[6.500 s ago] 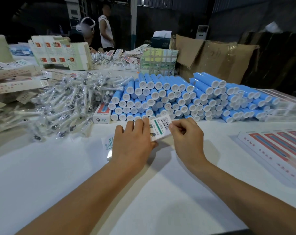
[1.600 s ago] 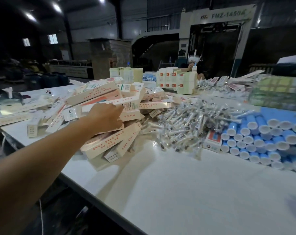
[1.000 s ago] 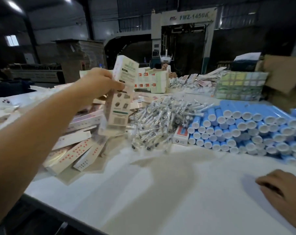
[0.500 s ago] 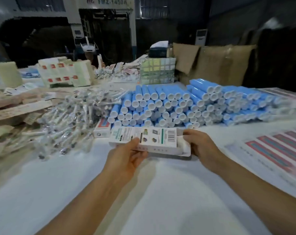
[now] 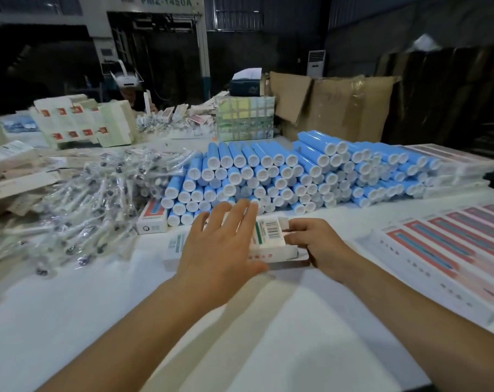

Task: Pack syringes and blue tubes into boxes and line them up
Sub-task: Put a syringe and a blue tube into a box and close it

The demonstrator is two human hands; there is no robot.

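Lying flat on the white counter [image 5: 240,349], a long white carton [image 5: 271,244] with a barcode panel sits just in front of the stacked blue tubes [image 5: 296,176], its right end open. The left hand [image 5: 220,250] rests on top of the carton with fingers straight and spread, pressing it down, the fingertips reaching toward the lowest row of tubes. The right hand [image 5: 316,244] is at the carton's open right end, fingers curled around that end and its flap.

The blue tubes, each with a white cap facing the camera, are piled several rows high. To the left of the tubes lies a loose heap of syringes [image 5: 98,202] in clear wrappers, and a small red-and-white box [image 5: 152,219] sits between that heap and the tubes, touching the lowest tubes. Further left of the tubes are flat unfolded cartons [image 5: 11,176]. To the right of the tubes, packed boxes [image 5: 449,250] lie side by side in a row on the counter. Behind the tubes stands brown cardboard [image 5: 333,106].
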